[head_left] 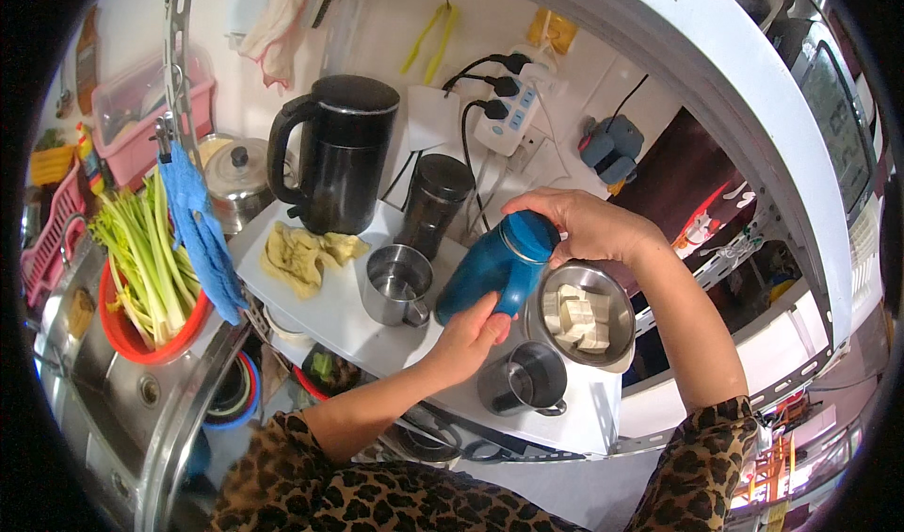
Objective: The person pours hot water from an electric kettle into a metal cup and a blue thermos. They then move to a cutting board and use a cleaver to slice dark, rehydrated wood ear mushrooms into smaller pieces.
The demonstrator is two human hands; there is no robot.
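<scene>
A blue thermos jug (462, 278) is held tilted over the white shelf board (452, 369), its lidded top leaning right. My left hand (474, 331) grips its handle. On the lid (531, 234) at the top, my right hand (575, 225) has its fingers wrapped around the edge. Just left of the jug stands a stainless steel mug (397, 285); a second steel mug (524, 379) is below my left hand. Close under my right wrist, a steel bowl (621, 306) holds white blocks that look like tofu (579, 320).
A black electric kettle (346, 158), a dark lidded tumbler (436, 200) and a crumpled yellow cloth (304, 256) occupy the board's back. Plugs fill part of a power strip (508, 112). Celery (155, 271) stands in a red basin (134, 352) by the sink (106, 405); a blue cloth (201, 228) hangs nearby.
</scene>
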